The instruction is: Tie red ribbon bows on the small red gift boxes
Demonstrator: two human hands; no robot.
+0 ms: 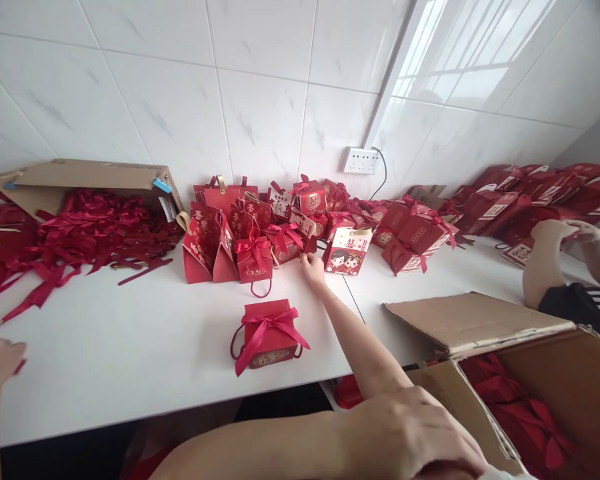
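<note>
My right hand (313, 269) reaches far across the white table (130, 347). Its fingertips are pressed together at the corner of a red gift box with a ribbon bow (286, 241), in a cluster of similar boxes. A cartoon-couple box (347, 252) stands just right of that hand. Nearer me sits a lone red box tied with a ribbon (269, 333). My left hand (0, 357) rests at the left edge of the view, mostly cut off, fingers curled over a small red bit. A bare forearm and hand (405, 433) lie across the bottom; I cannot tell whose they are.
A heap of red ribbons (90, 230) spills from a tipped cardboard box (80, 177) at the left. An open carton of red items (555, 393) stands at the lower right. Another person's limbs (550, 263) and more red boxes (530, 193) are at the right. A wall socket (361, 160) is behind.
</note>
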